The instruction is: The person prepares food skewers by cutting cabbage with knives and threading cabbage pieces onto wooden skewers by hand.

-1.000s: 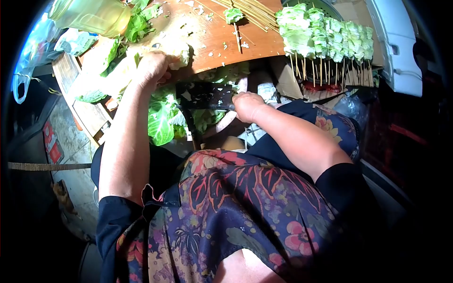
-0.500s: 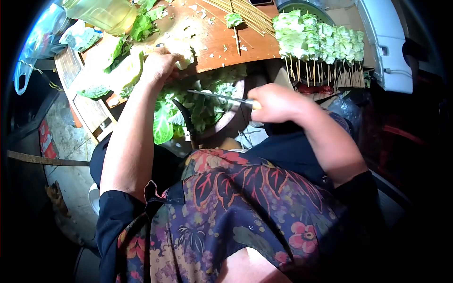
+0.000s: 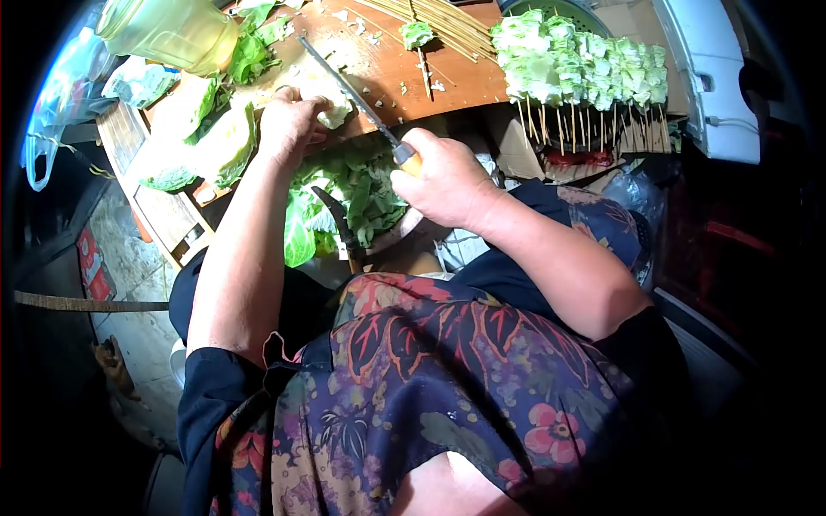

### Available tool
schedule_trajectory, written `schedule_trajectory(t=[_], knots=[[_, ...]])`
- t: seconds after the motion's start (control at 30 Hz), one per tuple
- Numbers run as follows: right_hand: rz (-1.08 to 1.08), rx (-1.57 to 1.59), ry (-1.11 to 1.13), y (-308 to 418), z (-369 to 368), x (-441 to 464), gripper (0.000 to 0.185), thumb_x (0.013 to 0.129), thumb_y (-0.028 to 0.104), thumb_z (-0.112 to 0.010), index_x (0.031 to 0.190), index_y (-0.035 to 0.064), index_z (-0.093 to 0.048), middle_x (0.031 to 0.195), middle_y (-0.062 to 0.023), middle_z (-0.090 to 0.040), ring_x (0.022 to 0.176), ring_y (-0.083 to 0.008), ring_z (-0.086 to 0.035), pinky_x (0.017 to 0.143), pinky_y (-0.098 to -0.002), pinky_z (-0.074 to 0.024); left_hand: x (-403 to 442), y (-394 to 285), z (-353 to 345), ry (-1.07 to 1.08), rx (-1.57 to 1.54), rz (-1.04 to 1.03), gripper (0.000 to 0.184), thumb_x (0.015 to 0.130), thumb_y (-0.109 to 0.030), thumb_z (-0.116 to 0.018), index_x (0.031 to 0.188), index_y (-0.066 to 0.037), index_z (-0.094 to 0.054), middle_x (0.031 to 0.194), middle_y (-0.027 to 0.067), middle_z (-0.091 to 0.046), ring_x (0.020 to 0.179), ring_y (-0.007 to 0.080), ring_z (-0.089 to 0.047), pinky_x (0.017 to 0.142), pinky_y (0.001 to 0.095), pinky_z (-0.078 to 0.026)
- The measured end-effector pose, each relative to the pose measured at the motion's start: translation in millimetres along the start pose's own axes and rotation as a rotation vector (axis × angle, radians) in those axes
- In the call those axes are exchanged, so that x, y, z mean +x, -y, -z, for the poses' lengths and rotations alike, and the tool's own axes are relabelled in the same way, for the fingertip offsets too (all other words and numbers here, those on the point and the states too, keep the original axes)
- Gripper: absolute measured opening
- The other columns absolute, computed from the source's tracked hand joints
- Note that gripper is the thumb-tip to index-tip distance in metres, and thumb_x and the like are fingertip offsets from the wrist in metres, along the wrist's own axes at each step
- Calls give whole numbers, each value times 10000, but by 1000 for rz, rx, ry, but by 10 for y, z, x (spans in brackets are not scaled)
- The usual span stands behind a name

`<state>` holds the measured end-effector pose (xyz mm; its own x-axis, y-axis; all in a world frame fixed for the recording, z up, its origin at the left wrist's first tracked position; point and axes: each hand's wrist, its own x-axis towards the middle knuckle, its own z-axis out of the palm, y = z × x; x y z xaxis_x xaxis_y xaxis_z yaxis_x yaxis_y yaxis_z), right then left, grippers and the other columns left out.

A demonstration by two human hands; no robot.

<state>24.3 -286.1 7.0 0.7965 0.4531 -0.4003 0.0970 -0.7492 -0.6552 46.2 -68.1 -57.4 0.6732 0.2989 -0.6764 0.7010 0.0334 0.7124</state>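
Bluish plastic bag [image 3: 77, 76] near yellowish translucent container [image 3: 170, 39].

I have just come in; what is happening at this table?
The person's right hand grips a knife, blade raised near the table edge. The left hand holds a cabbage piece. Loose leaves lie below the edge. To the right, loaded skewers are lined up; one more lies near bare sticks.

At the counter's [image 3: 469, 86] near edge the left hand [image 3: 294, 122] holds cabbage [image 3: 337, 113]; the right hand [image 3: 452, 178] grips a knife [image 3: 354, 97], its blade (seen nearly edge-on) slanting over the counter. A jar [image 3: 172, 39] stands at the counter's far left, sticks [image 3: 452, 36] lie along its far side, loaded skewers [image 3: 576, 62] crowd its right end, and leaves [image 3: 366, 191] lie below its near edge.
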Motion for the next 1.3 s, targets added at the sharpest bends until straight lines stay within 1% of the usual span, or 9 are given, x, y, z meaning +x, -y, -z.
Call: schedule_trajectory(t=[0.07, 0.13, 0.67, 0.77, 0.97, 1.07, 1.13, 1.27, 1.3], knots=[[5, -13, 22, 11, -40, 35, 260, 759, 234, -599, 886, 15, -541, 772, -222, -611, 770, -402, -608, 701, -451, -475, -6, -24, -2, -11, 23, 20, 236, 793, -166, -668, 963, -58, -543, 711, 77, -576, 587, 179, -589, 551, 308, -528], [-9, -9, 44, 38, -65, 40, 265, 764, 234, -595, 897, 11, -539, 787, -227, -613, 783, -403, -608, 714, -450, -477, 7, -32, -5, -13, -49, 24, 296, 762, -113, -688, 978, -8, -514, 697, 112, -594, 510, 201, -603, 458, 297, -509], [1, -77, 286, 236, 139, 287, 244, 810, 168, -523, 917, -50, -532, 837, -267, -617, 851, -419, -615, 777, -452, -487, 53, -112, -15, -34, 5, 62, 281, 762, -101, -684, 943, -9, -490, 728, 131, -596, 543, 231, -615, 479, 337, -530], [-45, -123, 271, 159, -29, 437, 236, 810, 168, -520, 925, -37, -539, 841, -258, -621, 847, -413, -617, 773, -451, -486, 10, -133, -33, -16, 30, 55, 321, 813, -172, -662, 1038, -4, -507, 750, 163, -622, 575, 247, -626, 537, 334, -542], [-61, 3, 87, -63, -310, 473, 240, 805, 210, -538, 918, -3, -540, 842, -233, -628, 828, -408, -613, 741, -456, -483, 39, -93, 29, -19, 48, 57, 222, 803, -127, -673, 938, -22, -530, 744, 141, -625, 537, 219, -609, 501, 312, -523], [-129, 92, 30, -98, -301, 483, 264, 799, 237, -553, 895, -8, -537, 803, -223, -622, 785, -399, -611, 716, -446, -481, 154, 17, 112, 0, 166, -3, 216, 785, -111, -687, 942, -29, -563, 757, 110, -630, 588, 186, -614, 529, 286, -511], [-140, 143, -55, -121, -255, 450, 280, 786, 258, -568, 865, -8, -540, 764, -208, -616, 739, -386, -606, 698, -439, -482, 179, 49, 131, -193, 253, -203, 230, 772, -91, -689, 975, -33, -597, 785, 89, -638, 658, 154, -612, 585, 264, -500], [-149, 158, -25, -59, -121, 400, 269, 779, 255, -568, 844, -5, -547, 750, -204, -613, 721, -379, -605, 687, -432, -483, 256, 45, 193, -84, 223, -173, 250, 776, -84, -673, 1013, -20, -625, 833, 84, -654, 742, 140, -618, 672, 259, -501], [-149, 160, -24, -66, -121, 392, 269, 779, 255, -568, 844, -5, -547, 750, -204, -613, 721, -379, -605, 687, -432, -483, 285, 36, 165, -115, 382, -270, 242, 786, -91, -661, 1018, -29, -638, 848, 84, -662, 762, 154, -628, 702, 271, -506]])
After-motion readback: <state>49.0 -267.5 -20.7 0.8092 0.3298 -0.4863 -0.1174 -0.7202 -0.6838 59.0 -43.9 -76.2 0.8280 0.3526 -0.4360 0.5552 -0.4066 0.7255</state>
